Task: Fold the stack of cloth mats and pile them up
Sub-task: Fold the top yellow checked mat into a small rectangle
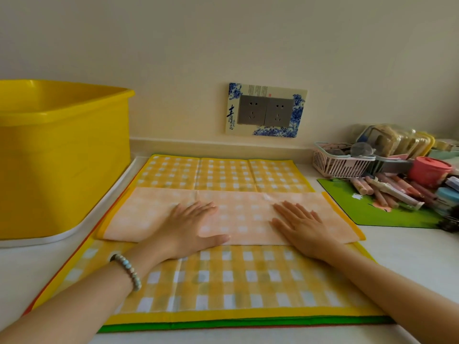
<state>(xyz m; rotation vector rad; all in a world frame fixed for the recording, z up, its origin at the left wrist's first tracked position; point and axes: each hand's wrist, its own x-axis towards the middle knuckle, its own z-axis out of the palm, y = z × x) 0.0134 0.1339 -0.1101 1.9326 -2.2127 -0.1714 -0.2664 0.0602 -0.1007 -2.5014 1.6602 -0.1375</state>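
Observation:
A folded mat [238, 214], its pale peach checked underside up, lies as a long strip across a stack of flat mats [223, 281]. The top flat mat is yellow and white checked with a yellow border. Green and red edges of lower mats show at the front. My left hand [191, 227] presses flat on the left half of the folded strip, fingers straight. On the right half, my right hand [300, 227] lies flat as well. Both palms overlap the strip's near edge.
A big yellow plastic tub [62, 155] stands at the left, close to the stack. At the right lie a green mat [372, 209] with pens, a pink basket [340, 162], a red cup [429, 170] and packets. A wall socket [265, 111] is behind.

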